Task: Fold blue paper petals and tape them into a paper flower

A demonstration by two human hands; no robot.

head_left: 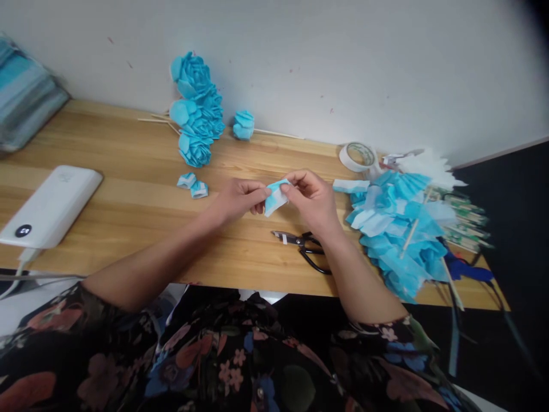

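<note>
Between my two hands, above the middle of the table, is a small blue-and-white paper strip [277, 198]. The thumb and fingers of my left hand [244, 197] pinch its left side. On the other side my right hand [312, 200] pinches its upper right end. Black-handled scissors [300, 241] lie just below, partly covered by my right forearm. Two small folded paper pieces [193, 185] rest left of my left hand. A flat blue-and-white strip [350, 186] lies right of my right hand, touching a pile of blue paper [394, 223].
Several blue paper roses [195, 114] on sticks lean by the wall, with a smaller paper rose [243, 125] beside them. A tape roll [357, 156] stands at the back right. At left are a white power bank [51, 206] with a cable and a bagged stack [26, 94].
</note>
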